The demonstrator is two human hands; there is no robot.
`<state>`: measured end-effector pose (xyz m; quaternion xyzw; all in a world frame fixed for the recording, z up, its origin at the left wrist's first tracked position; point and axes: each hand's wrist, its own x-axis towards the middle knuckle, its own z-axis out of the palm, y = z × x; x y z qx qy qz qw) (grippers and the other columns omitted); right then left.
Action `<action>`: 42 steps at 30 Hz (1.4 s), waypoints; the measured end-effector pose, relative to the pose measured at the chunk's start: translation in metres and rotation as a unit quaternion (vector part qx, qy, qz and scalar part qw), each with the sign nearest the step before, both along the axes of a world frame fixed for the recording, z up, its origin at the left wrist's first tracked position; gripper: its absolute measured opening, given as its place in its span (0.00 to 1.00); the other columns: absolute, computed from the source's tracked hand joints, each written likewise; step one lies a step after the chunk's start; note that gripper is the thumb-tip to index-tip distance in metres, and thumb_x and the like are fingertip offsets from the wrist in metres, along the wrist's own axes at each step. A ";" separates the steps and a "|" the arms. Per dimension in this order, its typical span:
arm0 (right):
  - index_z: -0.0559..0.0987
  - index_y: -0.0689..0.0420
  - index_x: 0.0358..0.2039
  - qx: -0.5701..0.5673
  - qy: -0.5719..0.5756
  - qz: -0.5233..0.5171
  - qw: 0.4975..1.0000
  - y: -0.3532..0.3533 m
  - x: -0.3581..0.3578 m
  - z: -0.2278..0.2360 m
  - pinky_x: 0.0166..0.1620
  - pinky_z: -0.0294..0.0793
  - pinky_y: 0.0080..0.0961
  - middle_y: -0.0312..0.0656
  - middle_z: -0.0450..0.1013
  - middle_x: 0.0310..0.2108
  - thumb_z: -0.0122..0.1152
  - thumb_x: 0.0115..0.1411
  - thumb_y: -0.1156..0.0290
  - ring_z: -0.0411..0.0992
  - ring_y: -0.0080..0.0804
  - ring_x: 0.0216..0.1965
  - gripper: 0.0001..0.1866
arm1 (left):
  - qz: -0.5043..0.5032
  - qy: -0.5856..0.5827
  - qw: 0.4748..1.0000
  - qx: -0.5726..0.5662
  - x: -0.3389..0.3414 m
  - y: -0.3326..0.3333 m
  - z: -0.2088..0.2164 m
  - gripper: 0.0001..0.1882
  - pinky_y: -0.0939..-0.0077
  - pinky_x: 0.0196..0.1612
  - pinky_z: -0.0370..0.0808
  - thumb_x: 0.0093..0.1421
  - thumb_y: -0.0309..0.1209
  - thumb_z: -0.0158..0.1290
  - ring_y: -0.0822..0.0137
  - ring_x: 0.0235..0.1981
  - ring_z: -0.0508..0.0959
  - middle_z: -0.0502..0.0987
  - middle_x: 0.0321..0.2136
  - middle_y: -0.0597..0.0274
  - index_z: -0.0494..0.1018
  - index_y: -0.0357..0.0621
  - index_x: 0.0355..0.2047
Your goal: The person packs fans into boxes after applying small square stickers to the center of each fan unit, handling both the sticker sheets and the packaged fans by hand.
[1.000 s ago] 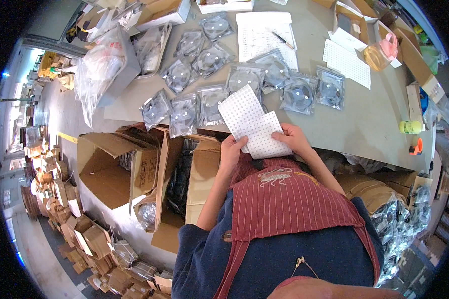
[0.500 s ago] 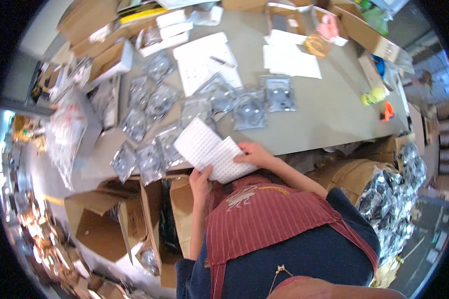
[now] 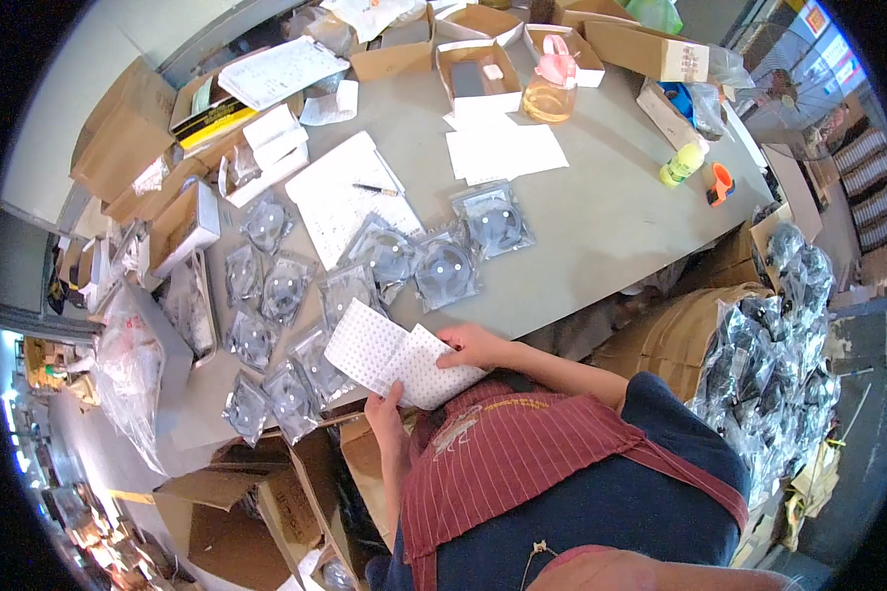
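Observation:
My left hand [image 3: 386,412] pinches the lower edge of white paper sheets [image 3: 367,347] covered in rows of small dark marks, perhaps stickers. On their right side, my right hand [image 3: 471,347] grips the same sheets between thumb and fingers. The paper is held just over the table's near edge, in front of my striped red apron. I cannot tell whether it is one folded sheet or two. Several clear plastic bags with dark round parts [image 3: 446,268] lie on the table beyond and to the left, the closest [image 3: 322,364] right beside the paper.
A pen [image 3: 375,189] rests on a written sheet [image 3: 330,202]. Farther back stand a pink-lidded bottle [image 3: 550,94] and small open boxes. A yellow bottle [image 3: 682,164] and orange tape dispenser [image 3: 721,184] sit at right. Cartons [image 3: 222,542] and a pile of bagged parts [image 3: 769,364] flank me.
The view has shifted, so the tabletop things appear lower and more to the left, and more of the far side shows. Both hands still hold the sheets.

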<state>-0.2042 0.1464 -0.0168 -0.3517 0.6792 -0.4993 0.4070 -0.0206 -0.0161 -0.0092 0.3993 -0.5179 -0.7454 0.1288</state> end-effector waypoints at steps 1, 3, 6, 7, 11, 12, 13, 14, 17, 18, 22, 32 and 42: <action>0.77 0.61 0.44 -0.004 0.002 -0.004 1.000 0.000 0.001 -0.002 0.45 0.71 0.27 0.42 0.79 0.37 0.68 0.53 0.63 0.74 0.26 0.38 0.21 | -0.004 0.002 1.000 -0.004 0.003 -0.001 -0.003 0.19 0.72 0.51 0.71 0.59 0.25 0.57 0.67 0.45 0.76 0.78 0.47 0.56 0.71 0.27 0.49; 0.77 0.61 0.44 0.004 0.009 0.010 1.000 0.002 0.000 -0.001 0.45 0.71 0.27 0.43 0.79 0.37 0.67 0.53 0.63 0.74 0.26 0.38 0.21 | 0.006 -0.004 1.000 0.001 0.003 -0.001 -0.005 0.21 0.68 0.51 0.70 0.58 0.26 0.58 0.62 0.45 0.77 0.78 0.47 0.54 0.72 0.28 0.50; 0.77 0.62 0.45 0.009 -0.008 0.008 1.000 0.002 0.000 0.002 0.45 0.71 0.28 0.44 0.79 0.38 0.67 0.53 0.63 0.74 0.27 0.39 0.21 | 0.011 0.000 1.000 0.014 0.000 0.002 -0.001 0.21 0.68 0.51 0.70 0.57 0.25 0.59 0.63 0.45 0.77 0.78 0.47 0.55 0.72 0.29 0.50; 0.77 0.62 0.45 0.005 -0.011 0.008 1.000 0.002 0.000 0.000 0.46 0.71 0.28 0.44 0.79 0.39 0.67 0.53 0.62 0.75 0.28 0.40 0.22 | 0.012 0.006 1.000 0.019 0.000 0.002 -0.002 0.21 0.68 0.51 0.70 0.57 0.25 0.59 0.63 0.45 0.77 0.78 0.47 0.55 0.72 0.29 0.50; 0.77 0.62 0.45 0.013 0.030 0.018 0.999 0.002 -0.002 -0.003 0.46 0.72 0.29 0.45 0.79 0.40 0.67 0.53 0.61 0.75 0.30 0.41 0.23 | 0.002 0.011 1.000 0.013 -0.002 0.004 0.001 0.20 0.69 0.51 0.70 0.58 0.25 0.58 0.63 0.45 0.77 0.78 0.46 0.56 0.72 0.30 0.50; 0.77 0.62 0.46 0.014 0.030 0.021 0.999 0.002 -0.002 0.002 0.47 0.72 0.29 0.46 0.78 0.41 0.67 0.53 0.61 0.75 0.31 0.42 0.24 | 0.002 0.013 1.000 0.010 -0.003 0.006 0.004 0.20 0.69 0.51 0.70 0.58 0.25 0.58 0.64 0.45 0.77 0.78 0.46 0.56 0.73 0.30 0.49; 0.77 0.62 0.46 0.016 0.030 0.024 0.999 0.002 -0.002 0.004 0.47 0.72 0.29 0.46 0.78 0.42 0.67 0.53 0.60 0.76 0.32 0.43 0.24 | 0.002 0.015 1.000 0.006 -0.004 0.006 0.006 0.20 0.69 0.51 0.70 0.58 0.25 0.59 0.64 0.45 0.77 0.78 0.46 0.56 0.73 0.30 0.49; 0.77 0.62 0.46 0.015 0.029 0.023 0.999 0.001 -0.002 0.004 0.47 0.72 0.29 0.46 0.78 0.42 0.67 0.53 0.60 0.76 0.32 0.43 0.24 | 0.001 0.014 1.000 0.005 -0.003 0.004 0.005 0.20 0.69 0.51 0.70 0.58 0.25 0.59 0.64 0.45 0.77 0.78 0.46 0.56 0.73 0.30 0.49; 0.76 0.62 0.48 -0.010 0.003 0.022 1.000 0.002 -0.001 -0.001 0.48 0.71 0.29 0.45 0.78 0.42 0.67 0.53 0.62 0.75 0.30 0.43 0.24 | 0.004 0.011 1.000 0.004 -0.002 0.003 0.003 0.20 0.70 0.51 0.70 0.58 0.25 0.59 0.65 0.45 0.76 0.78 0.46 0.56 0.72 0.30 0.50; 0.77 0.61 0.47 -0.023 -0.015 0.015 1.000 0.001 -0.001 -0.004 0.48 0.72 0.30 0.47 0.78 0.42 0.67 0.52 0.62 0.75 0.33 0.42 0.24 | 0.006 0.015 1.000 0.000 -0.003 0.004 0.005 0.20 0.70 0.51 0.70 0.58 0.25 0.59 0.65 0.45 0.76 0.78 0.46 0.56 0.72 0.30 0.50; 0.77 0.61 0.47 -0.035 -0.066 0.005 0.997 -0.001 0.002 -0.015 0.48 0.72 0.31 0.47 0.78 0.42 0.67 0.53 0.64 0.76 0.34 0.41 0.23 | 0.014 0.013 0.999 -0.027 -0.006 0.007 0.015 0.21 0.70 0.52 0.69 0.58 0.26 0.58 0.64 0.45 0.76 0.77 0.47 0.56 0.71 0.28 0.51; 0.74 0.63 0.53 -0.016 -0.173 0.053 0.983 0.001 -0.003 -0.007 0.48 0.73 0.26 0.39 0.77 0.45 0.65 0.58 0.69 0.73 0.25 0.43 0.24 | 0.018 0.015 0.999 -0.037 -0.007 0.006 0.008 0.18 0.74 0.49 0.72 0.58 0.26 0.57 0.68 0.42 0.77 0.79 0.43 0.56 0.74 0.28 0.47; 0.74 0.65 0.53 0.032 -0.222 0.044 0.974 -0.005 0.002 0.004 0.44 0.74 0.22 0.40 0.78 0.43 0.62 0.60 0.72 0.74 0.23 0.41 0.21 | 0.057 0.071 0.996 0.021 0.001 0.006 0.000 0.15 0.75 0.48 0.73 0.59 0.23 0.57 0.69 0.42 0.78 0.80 0.43 0.56 0.75 0.28 0.45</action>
